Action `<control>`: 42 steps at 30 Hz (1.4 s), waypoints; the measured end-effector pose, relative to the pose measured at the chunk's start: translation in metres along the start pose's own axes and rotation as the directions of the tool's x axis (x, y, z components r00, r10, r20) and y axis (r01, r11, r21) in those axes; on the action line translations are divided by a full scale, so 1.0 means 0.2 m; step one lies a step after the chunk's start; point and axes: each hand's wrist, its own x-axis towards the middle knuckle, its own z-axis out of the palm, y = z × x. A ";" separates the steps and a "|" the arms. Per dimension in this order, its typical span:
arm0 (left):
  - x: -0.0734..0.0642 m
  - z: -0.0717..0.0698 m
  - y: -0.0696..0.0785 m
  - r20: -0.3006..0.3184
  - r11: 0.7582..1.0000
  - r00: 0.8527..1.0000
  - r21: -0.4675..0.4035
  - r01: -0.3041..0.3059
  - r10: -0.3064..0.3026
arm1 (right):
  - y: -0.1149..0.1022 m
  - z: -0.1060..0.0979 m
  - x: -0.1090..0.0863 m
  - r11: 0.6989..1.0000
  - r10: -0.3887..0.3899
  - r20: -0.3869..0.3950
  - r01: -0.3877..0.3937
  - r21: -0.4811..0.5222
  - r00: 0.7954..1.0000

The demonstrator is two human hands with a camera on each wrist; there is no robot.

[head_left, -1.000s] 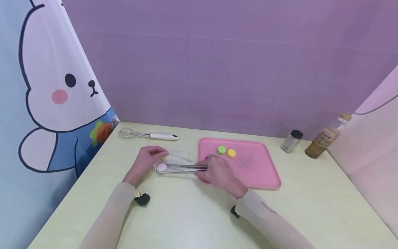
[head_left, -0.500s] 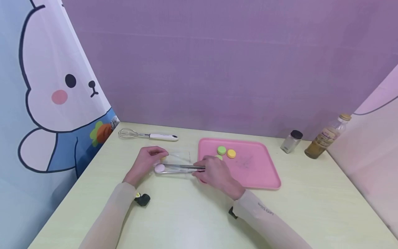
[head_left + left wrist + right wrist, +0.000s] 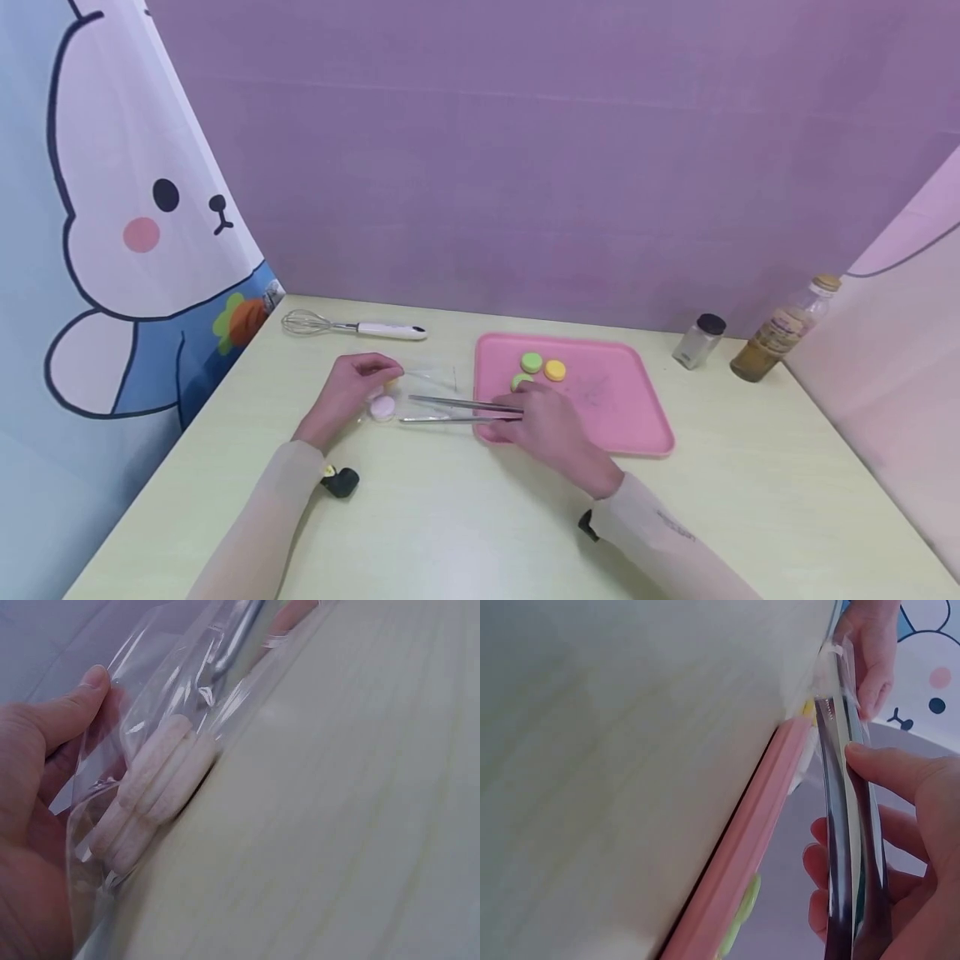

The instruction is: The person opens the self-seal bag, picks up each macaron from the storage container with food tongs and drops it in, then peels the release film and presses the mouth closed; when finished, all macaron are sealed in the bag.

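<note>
Though inside bag (image 3: 154, 671), macarons (image 3: 166, 769) beside left hand (image 3: 351, 388)

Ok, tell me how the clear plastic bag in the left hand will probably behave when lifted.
The clear plastic bag is probably floppy, judging by its thin, creased film. Its glossy highlights suggest it could feel slippery. It may sag around the pale pink, round macaron-shaped piece lying in it.
</note>
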 end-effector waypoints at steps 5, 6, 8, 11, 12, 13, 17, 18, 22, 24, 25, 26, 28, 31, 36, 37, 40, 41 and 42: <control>-0.01 -0.02 0.00 -0.015 1.000 1.000 0.002 -0.004 0.004 | 0.06 -0.05 -0.06 1.000 0.007 -0.037 -0.007 0.008 0.999; -0.01 -0.02 0.00 -0.013 1.000 1.000 0.002 -0.005 0.005 | 0.07 -0.06 -0.07 1.000 0.018 -0.035 -0.018 0.015 0.999; -0.02 -0.02 0.00 -0.011 1.000 1.000 0.000 -0.005 0.005 | 0.10 -0.09 -0.10 0.999 0.044 -0.038 -0.043 0.029 0.998; -0.02 -0.02 0.00 -0.010 1.000 1.000 -0.004 0.004 -0.004 | 0.14 -0.14 -0.15 0.997 0.073 -0.046 -0.072 0.032 0.996; -0.02 -0.02 0.00 -0.012 1.000 1.000 -0.001 0.005 -0.005 | 0.16 -0.15 -0.17 0.997 0.075 -0.049 -0.074 0.031 0.996; -0.02 -0.02 0.00 -0.014 1.000 1.000 -0.001 0.004 -0.004 | 0.17 -0.16 -0.18 0.997 0.075 -0.058 -0.073 0.034 0.995; -0.01 -0.01 0.00 -0.019 1.000 1.000 0.006 -0.006 0.007 | 0.23 -0.21 -0.25 0.997 0.071 -0.094 -0.069 0.033 0.993; -0.01 -0.01 0.00 -0.019 1.000 1.000 0.006 -0.009 0.009 | 0.24 -0.22 -0.27 0.998 0.067 -0.104 -0.065 0.026 0.992; -0.01 -0.02 0.00 -0.022 1.000 1.000 0.006 -0.009 0.009 | 0.28 -0.25 -0.34 0.998 0.060 -0.133 -0.064 -0.022 0.989; -0.01 -0.02 0.00 -0.022 1.000 1.000 0.007 -0.017 0.017 | 0.29 -0.27 -0.37 0.996 0.072 -0.139 -0.079 -0.041 0.988; -0.01 -0.02 -0.01 -0.021 1.000 1.000 0.008 -0.021 0.021 | 0.30 -0.28 -0.39 0.995 0.083 -0.141 -0.090 -0.040 0.986; -0.01 -0.02 -0.01 -0.020 1.000 1.000 0.007 -0.017 0.017 | 0.31 -0.29 -0.40 0.994 0.093 -0.145 -0.100 -0.040 0.985; -0.03 -0.01 0.04 -0.015 1.000 1.000 0.015 -0.015 0.015 | 0.33 -0.30 -0.42 0.993 0.104 -0.154 -0.112 -0.045 0.983; -0.03 -0.01 0.05 -0.009 1.000 1.000 0.016 0.003 -0.002 | 0.36 -0.33 -0.45 0.992 0.109 -0.172 -0.119 -0.050 0.979; -0.01 -0.01 0.00 -0.013 1.000 1.000 0.021 -0.006 0.006 | 0.41 -0.37 -0.47 0.983 0.169 -0.179 -0.179 -0.043 0.969; -0.01 -0.01 0.00 -0.016 1.000 1.000 0.023 -0.009 0.009 | 0.42 -0.38 -0.47 0.979 0.190 -0.172 -0.199 -0.037 0.967; -0.01 -0.01 -0.01 -0.018 1.000 1.000 0.012 -0.014 0.014 | 0.45 -0.39 -0.47 0.966 0.252 -0.147 -0.258 -0.021 0.956; -0.01 0.00 -0.01 -0.018 1.000 1.000 0.005 -0.012 0.012 | 0.45 -0.40 -0.47 0.962 0.266 -0.138 -0.271 -0.016 0.954; -0.01 0.00 -0.01 -0.019 1.000 1.000 0.003 -0.012 0.012 | 0.46 -0.40 -0.46 0.960 0.277 -0.129 -0.281 -0.013 0.952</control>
